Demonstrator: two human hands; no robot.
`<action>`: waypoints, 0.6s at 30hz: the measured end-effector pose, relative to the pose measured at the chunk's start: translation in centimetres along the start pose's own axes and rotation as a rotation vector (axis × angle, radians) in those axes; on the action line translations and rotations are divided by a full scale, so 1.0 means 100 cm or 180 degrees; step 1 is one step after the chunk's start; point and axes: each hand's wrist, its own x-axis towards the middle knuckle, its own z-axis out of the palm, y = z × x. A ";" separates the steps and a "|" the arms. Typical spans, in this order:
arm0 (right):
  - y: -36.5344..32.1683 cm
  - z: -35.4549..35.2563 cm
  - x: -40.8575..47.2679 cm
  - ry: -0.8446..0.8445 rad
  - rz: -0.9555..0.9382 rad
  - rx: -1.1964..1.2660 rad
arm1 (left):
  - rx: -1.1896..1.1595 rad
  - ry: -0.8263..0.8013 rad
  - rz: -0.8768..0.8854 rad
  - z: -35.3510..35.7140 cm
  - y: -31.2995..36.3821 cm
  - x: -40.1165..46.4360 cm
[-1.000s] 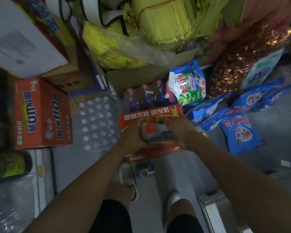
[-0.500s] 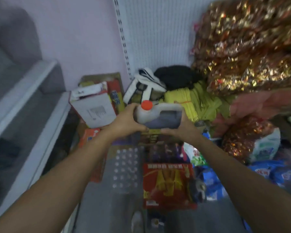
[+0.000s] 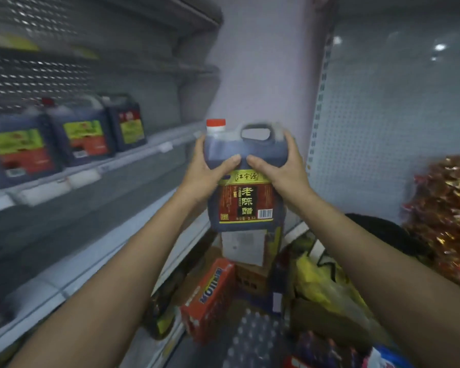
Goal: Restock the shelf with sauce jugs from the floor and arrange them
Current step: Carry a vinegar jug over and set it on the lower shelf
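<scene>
1. Nearest you, both forearms reach up and forward. Your left hand (image 3: 201,173) and right hand (image 3: 278,171) clamp the sauce jug (image 3: 246,181) from either side, thumbs meeting on its front face above the label and the other fingers wrapped round the flanks.

2. The jug is upright in the air at about shelf height, long axis vertical, red cap (image 3: 216,123) at its top left and the handle loop (image 3: 255,132) at the top right. Nothing supports it but your grip.

3. What the next move turns on: the shelf (image 3: 154,148) lies to the jug's left and slightly beyond, so I judge the carry to be a sideways swing to the left, led by your left hand, which is the nearer to the shelf lip.

4. Farther along that shelf stands a row of jugs (image 3: 84,138), well apart from yours. The stretch of shelf between the row and your jug looks open, though blur makes this uncertain.

5. Below, boxes and bags (image 3: 210,296) crowd the floor.
</scene>
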 end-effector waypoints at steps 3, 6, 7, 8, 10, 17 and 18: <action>0.006 0.070 0.008 -0.0326 -0.0004 0.0173 | 0.0203 0.0370 -0.0005 -0.070 -0.003 -0.004; 0.029 0.139 0.012 -0.0633 0.0192 0.0201 | 0.0472 0.0625 -0.0118 -0.139 -0.022 -0.017; 0.039 0.162 0.013 -0.0725 0.0246 0.0188 | 0.0574 0.0692 -0.0155 -0.161 -0.030 -0.021; 0.049 0.184 0.013 -0.0806 0.0298 0.0158 | 0.0678 0.0727 -0.0189 -0.181 -0.039 -0.025; 0.070 0.225 0.010 -0.0993 0.0382 0.0106 | 0.0838 0.0788 -0.0320 -0.218 -0.056 -0.036; 0.140 0.331 -0.006 -0.1787 0.0686 0.0272 | 0.1194 0.0811 -0.0638 -0.321 -0.118 -0.068; 0.148 0.343 -0.007 -0.1910 0.0731 0.0255 | 0.1234 0.0898 -0.0708 -0.333 -0.129 -0.073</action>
